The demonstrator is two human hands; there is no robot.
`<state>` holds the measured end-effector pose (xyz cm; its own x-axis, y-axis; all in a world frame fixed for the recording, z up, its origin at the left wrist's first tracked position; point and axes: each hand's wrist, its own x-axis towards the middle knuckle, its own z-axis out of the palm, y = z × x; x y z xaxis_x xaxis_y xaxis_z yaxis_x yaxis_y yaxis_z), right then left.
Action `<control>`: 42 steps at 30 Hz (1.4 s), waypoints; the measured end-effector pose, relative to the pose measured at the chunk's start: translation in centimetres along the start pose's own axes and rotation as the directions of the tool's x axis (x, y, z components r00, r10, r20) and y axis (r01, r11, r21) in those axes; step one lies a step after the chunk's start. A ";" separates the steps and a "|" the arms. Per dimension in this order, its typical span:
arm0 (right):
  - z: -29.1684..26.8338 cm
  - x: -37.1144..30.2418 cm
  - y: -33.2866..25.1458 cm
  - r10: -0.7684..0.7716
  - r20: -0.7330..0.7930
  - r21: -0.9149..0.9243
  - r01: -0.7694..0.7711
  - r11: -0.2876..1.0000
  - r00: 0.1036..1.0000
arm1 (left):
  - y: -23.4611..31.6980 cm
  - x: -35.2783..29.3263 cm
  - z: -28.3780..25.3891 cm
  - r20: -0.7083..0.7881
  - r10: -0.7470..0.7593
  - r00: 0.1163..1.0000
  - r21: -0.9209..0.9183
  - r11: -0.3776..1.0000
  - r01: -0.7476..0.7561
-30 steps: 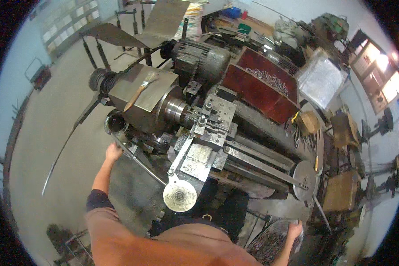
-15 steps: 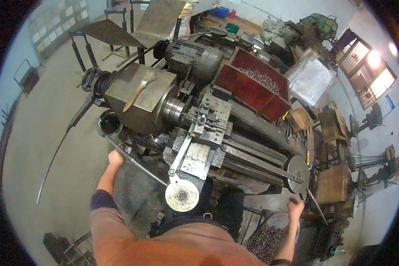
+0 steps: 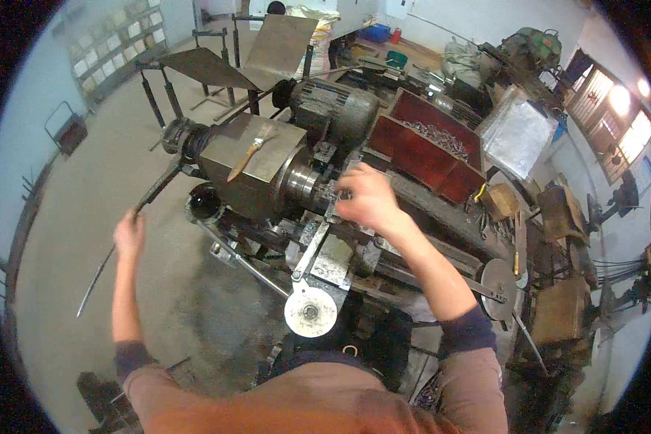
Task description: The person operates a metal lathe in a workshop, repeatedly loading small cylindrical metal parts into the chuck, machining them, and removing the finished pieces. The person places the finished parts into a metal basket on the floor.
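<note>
My left hand (image 3: 129,233) is closed around a long dark lever (image 3: 152,194) that slants down from the left end of a lathe. Over the tool slide, my right hand (image 3: 369,197) has its fingers curled together close to the shiny round spindle nose (image 3: 304,184). Whatever those fingers hold, if anything, is hidden. Beneath the right wrist, the hand hides most of the tool block. A flat metal arm (image 3: 314,249) runs from the slide down to a pale round disc (image 3: 310,311). On the grey headstock (image 3: 224,148) lies a wooden-handled brush (image 3: 252,153).
A dark red tray (image 3: 430,170) of small metal pieces stands behind the lathe bed, beside a motor (image 3: 336,108). A second bright lever (image 3: 249,271) slopes below the headstock. At right are a handwheel (image 3: 498,289) and a wooden block (image 3: 500,201). Metal stands (image 3: 202,72) rise at far left.
My left hand has moved left and up onto the long lever. My right hand has come from above the basket of metal pieces at lower right to the spindle. The view has shifted slightly.
</note>
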<state>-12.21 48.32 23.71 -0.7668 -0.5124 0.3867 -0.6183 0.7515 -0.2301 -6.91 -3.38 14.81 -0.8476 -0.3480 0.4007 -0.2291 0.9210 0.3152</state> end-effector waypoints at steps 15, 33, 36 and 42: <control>4.5 5.7 -1.1 0.182 0.383 -0.126 -0.143 0.982 0.906 | 2.8 -10.3 -4.4 0.041 -0.410 0.911 0.312 0.872 0.378; 1.6 -13.8 0.2 0.163 -0.211 0.724 0.042 0.689 0.964 | 11.9 -11.4 -1.7 0.023 0.268 0.963 0.039 0.962 -0.268; 1.2 -14.9 0.6 0.184 -0.234 0.750 0.057 0.659 0.955 | 18.7 -11.2 0.6 0.086 0.562 0.822 -0.503 0.737 -0.451; -0.5 -16.8 1.9 0.231 -0.282 0.689 0.029 0.725 0.931 | 21.7 -12.5 8.4 0.384 0.386 0.839 -0.364 0.898 -0.246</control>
<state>-0.38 58.56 17.20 -0.8081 -0.1866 0.5586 -0.5889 0.2438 -0.7705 -5.27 22.44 9.42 -0.9832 0.1306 0.1277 0.1774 0.8491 0.4976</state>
